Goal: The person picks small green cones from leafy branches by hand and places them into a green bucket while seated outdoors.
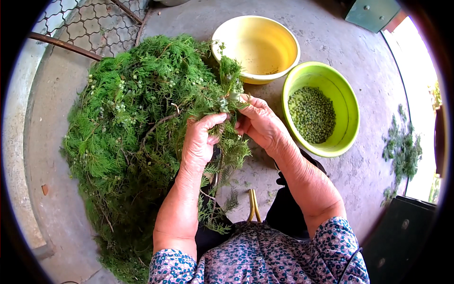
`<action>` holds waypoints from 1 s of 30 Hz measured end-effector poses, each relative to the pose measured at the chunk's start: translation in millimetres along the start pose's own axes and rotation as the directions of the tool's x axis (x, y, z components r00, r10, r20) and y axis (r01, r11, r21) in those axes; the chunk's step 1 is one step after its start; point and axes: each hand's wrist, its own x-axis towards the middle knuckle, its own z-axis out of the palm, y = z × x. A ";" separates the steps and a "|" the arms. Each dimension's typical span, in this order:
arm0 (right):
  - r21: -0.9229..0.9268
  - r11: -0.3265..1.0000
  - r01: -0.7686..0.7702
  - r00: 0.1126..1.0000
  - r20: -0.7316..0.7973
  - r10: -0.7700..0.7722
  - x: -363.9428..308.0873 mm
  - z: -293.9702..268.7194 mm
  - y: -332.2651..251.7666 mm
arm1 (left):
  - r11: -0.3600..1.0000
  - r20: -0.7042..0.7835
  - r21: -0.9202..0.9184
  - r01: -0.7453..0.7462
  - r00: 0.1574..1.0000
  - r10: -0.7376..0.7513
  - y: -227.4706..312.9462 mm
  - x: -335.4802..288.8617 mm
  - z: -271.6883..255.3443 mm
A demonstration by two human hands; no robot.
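Patterned shirt cloth (257,251) lies nearest; beyond, the left hand (199,139) pinches a leafy sprig (230,71) at the green heap's (118,128) right edge. The right hand (260,120) curls narrowly at its pale cones (222,103), exact hold unclear. Likely light and springy, the sprig suits a stem grip.

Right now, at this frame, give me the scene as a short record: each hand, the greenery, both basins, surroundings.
Left hand: pinching a leafy sprig
Right hand: fingertips at the sprig's pale cones; grip hard to tell
Greenery: large branch pile, left of and beneath the hands
Yellow basin: a few small dark bits at the bottom
Green basin: many small round green pieces
Surroundings: concrete floor; loose greenery at far right
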 end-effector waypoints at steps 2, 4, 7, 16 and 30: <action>-0.052 0.998 -0.044 0.999 -0.023 0.043 0.1 -2.4 1.3 | 1.000 0.033 0.025 0.014 0.999 -0.015 -0.2 0.1 -1.4; -0.042 0.997 -0.060 0.998 0.009 0.060 2.4 -7.7 4.6 | 0.999 0.063 0.012 0.045 0.997 -0.046 -2.4 2.6 -5.6; -0.011 0.997 -0.073 0.995 0.061 0.073 0.6 -7.3 2.8 | 0.999 0.087 -0.013 0.035 0.996 -0.034 -2.7 3.0 -6.0; -0.126 0.990 0.067 0.997 -0.022 -0.070 3.7 -1.3 5.8 | 0.990 -0.041 0.037 -0.134 0.990 0.135 -7.7 1.6 4.8; -0.096 0.972 0.213 0.955 -0.188 -0.228 -6.9 2.2 0.9 | 0.911 -0.033 0.085 -0.403 0.913 0.407 -20.4 1.7 15.0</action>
